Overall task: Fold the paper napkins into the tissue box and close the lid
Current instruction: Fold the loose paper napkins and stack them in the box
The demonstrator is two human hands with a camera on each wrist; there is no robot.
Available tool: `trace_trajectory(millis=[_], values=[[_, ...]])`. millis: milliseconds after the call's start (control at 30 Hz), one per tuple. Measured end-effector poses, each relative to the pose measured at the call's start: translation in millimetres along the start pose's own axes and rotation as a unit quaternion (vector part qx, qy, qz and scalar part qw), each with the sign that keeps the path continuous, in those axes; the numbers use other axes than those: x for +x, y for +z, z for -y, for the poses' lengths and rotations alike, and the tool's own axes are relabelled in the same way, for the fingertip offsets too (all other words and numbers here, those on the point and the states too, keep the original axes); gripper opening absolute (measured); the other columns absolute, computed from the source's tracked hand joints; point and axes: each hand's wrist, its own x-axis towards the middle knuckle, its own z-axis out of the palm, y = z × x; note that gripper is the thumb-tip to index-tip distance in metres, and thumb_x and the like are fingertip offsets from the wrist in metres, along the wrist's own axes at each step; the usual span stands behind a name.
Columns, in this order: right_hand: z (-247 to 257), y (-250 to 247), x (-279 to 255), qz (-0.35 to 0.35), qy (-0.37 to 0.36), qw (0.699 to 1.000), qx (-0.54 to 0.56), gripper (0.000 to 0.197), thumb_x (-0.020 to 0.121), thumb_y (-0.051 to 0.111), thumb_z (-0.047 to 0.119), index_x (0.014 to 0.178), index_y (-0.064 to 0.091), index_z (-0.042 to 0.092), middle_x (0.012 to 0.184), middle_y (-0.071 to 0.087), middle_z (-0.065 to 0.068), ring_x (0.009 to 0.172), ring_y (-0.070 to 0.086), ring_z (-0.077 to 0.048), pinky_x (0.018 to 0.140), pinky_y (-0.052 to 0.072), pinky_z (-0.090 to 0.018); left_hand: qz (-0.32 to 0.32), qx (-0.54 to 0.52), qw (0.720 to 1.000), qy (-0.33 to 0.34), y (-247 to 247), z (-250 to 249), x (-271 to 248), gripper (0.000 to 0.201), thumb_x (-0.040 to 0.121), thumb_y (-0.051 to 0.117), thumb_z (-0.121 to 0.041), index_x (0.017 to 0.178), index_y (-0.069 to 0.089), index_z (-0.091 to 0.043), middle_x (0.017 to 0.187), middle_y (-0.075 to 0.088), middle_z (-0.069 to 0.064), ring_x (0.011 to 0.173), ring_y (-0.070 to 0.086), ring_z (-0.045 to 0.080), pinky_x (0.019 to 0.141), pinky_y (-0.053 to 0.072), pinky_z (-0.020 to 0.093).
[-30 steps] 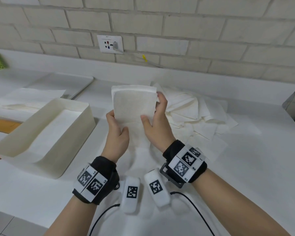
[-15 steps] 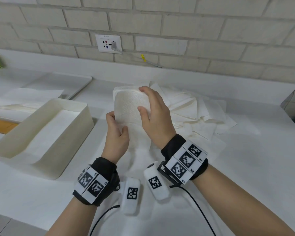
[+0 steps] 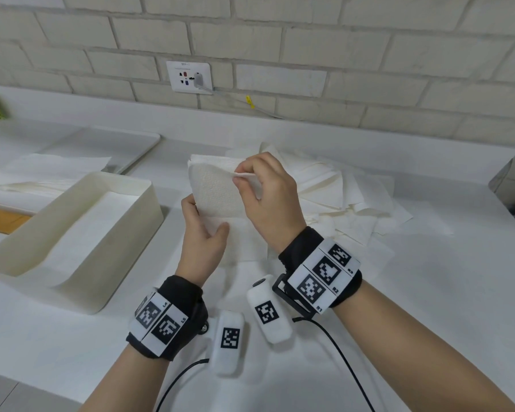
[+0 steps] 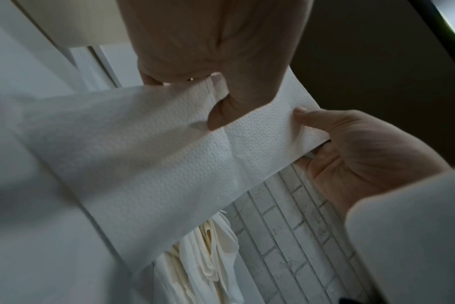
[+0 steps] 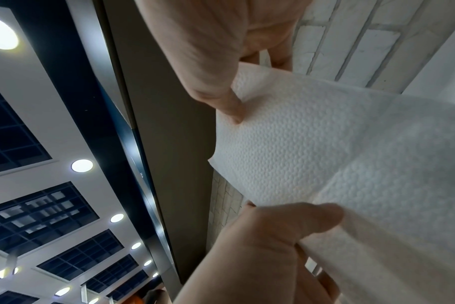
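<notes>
I hold a white embossed paper napkin (image 3: 217, 194) upright over the counter. My left hand (image 3: 208, 221) grips its lower left part, thumb on the front; the left wrist view shows that left hand (image 4: 314, 135) and the napkin (image 4: 169, 164). My right hand (image 3: 239, 177) pinches the top edge and bends it down toward me, which the right wrist view shows as the right hand (image 5: 312, 230) on the napkin (image 5: 286, 144). The cream tissue box (image 3: 131, 221) stands open to the left, a napkin lying inside. A loose pile of napkins (image 3: 333, 188) lies behind my right hand.
A flat stack of napkins (image 3: 42, 171) lies behind the box, with a white tray (image 3: 110, 141) beyond it. A wooden piece (image 3: 3, 221) shows at the left edge. The brick wall holds a socket (image 3: 189, 76). Cables trail from my wristbands near the counter's front edge.
My right hand has gone from the napkin's right edge to its top and is curling that edge down over the front. My left hand has kept its grip.
</notes>
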Motion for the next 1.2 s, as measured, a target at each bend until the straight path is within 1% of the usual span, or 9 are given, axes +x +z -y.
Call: trace_trajectory(millis=[200, 367, 600, 700, 833, 933, 1000, 1100, 1200], values=[[2, -2, 0, 0.014, 0.027, 0.999, 0.028, 0.003, 0.083, 0.055, -0.005, 0.085, 0.058, -0.004, 0.085, 0.058, -0.01, 0.08, 0.047, -0.007, 0.074, 0.032, 0.001, 0.001, -0.008, 1.0, 0.006, -2, -6, 1, 0.05, 0.071, 0.061, -0.011, 0.106, 0.035, -0.035, 0.117, 0.05, 0.0, 0.104, 0.054, 0.003, 0.089, 0.049, 0.023], [2, -4, 0, 0.022, 0.019, 0.999, 0.035, 0.033, 0.086, 0.051, -0.005, 0.118, 0.058, 0.0, 0.1, 0.062, -0.014, 0.09, 0.05, -0.009, 0.082, 0.031, 0.0, -0.003, -0.006, 1.0, 0.008, -2, -12, 0, 0.045, 0.073, 0.057, -0.011, 0.107, 0.037, -0.032, 0.121, 0.049, 0.006, 0.109, 0.052, 0.009, 0.098, 0.046, 0.033], [2, -3, 1, -0.016, 0.001, 0.999, 0.03, 0.027, 0.085, 0.053, -0.005, 0.109, 0.064, -0.005, 0.091, 0.061, -0.016, 0.084, 0.051, -0.011, 0.078, 0.035, -0.003, 0.009, -0.04, 0.999, -0.034, -1, -14, 2, 0.04, 0.082, 0.059, -0.003, 0.115, 0.043, -0.02, 0.12, 0.056, 0.006, 0.109, 0.057, 0.015, 0.094, 0.048, 0.035], [1, -7, 1, 0.04, 0.119, 0.99, 0.068, 0.042, 0.09, 0.054, 0.003, 0.131, 0.044, 0.0, 0.113, 0.051, -0.006, 0.102, 0.045, -0.004, 0.087, 0.028, 0.003, 0.024, -0.063, 0.995, -0.067, -6, -15, 6, 0.043, 0.092, 0.05, 0.006, 0.13, 0.044, -0.011, 0.127, 0.058, 0.011, 0.114, 0.058, 0.022, 0.095, 0.048, 0.036], [-10, -5, -5, 0.212, 0.324, 0.918, 0.088, 0.032, 0.097, 0.043, 0.021, 0.124, 0.039, 0.003, 0.12, 0.054, -0.01, 0.11, 0.053, -0.022, 0.084, 0.04, -0.026, 0.044, -0.065, 0.994, -0.08, -11, -20, 10, 0.037, 0.094, 0.042, 0.006, 0.126, 0.047, -0.012, 0.117, 0.063, 0.005, 0.103, 0.063, 0.018, 0.08, 0.052, 0.025], [-9, -3, -7, 0.227, 0.321, 0.916, 0.078, 0.023, 0.1, 0.034, 0.015, 0.12, 0.033, 0.003, 0.105, 0.058, -0.015, 0.088, 0.056, -0.025, 0.071, 0.043, -0.029, 0.05, -0.034, 0.996, -0.06, -12, -26, 13, 0.029, 0.095, 0.041, 0.004, 0.109, 0.048, -0.02, 0.105, 0.063, -0.002, 0.093, 0.062, 0.014, 0.073, 0.051, 0.021], [-4, -2, -6, 0.181, 0.284, 0.935, 0.114, 0.011, 0.099, 0.032, 0.011, 0.11, 0.028, 0.01, 0.086, 0.055, -0.003, 0.07, 0.053, -0.014, 0.056, 0.04, -0.015, 0.062, -0.001, 0.998, -0.028, -13, -30, 14, 0.033, 0.095, 0.042, 0.004, 0.107, 0.042, -0.027, 0.107, 0.06, -0.006, 0.096, 0.061, 0.01, 0.08, 0.052, 0.025], [2, 2, -7, 0.153, 0.269, 0.934, 0.178, 0.015, 0.098, 0.032, 0.006, 0.107, 0.022, 0.014, 0.092, 0.046, 0.012, 0.077, 0.05, 0.0, 0.062, 0.04, -0.009, 0.097, 0.026, 0.995, -0.018, -15, -32, 13, 0.041, 0.095, 0.044, 0.003, 0.123, 0.03, -0.024, 0.116, 0.053, -0.009, 0.099, 0.057, -0.006, 0.078, 0.049, 0.013], [-2, 7, -16, 0.197, 0.308, 0.916, 0.165, 0.024, 0.098, 0.033, 0.007, 0.119, 0.023, 0.008, 0.102, 0.047, 0.002, 0.088, 0.051, -0.013, 0.066, 0.041, -0.02, 0.117, 0.043, 0.991, -0.051, -16, -24, 11, 0.049, 0.096, 0.042, 0.0, 0.135, 0.021, -0.019, 0.121, 0.05, -0.009, 0.107, 0.054, -0.002, 0.08, 0.047, 0.013]])
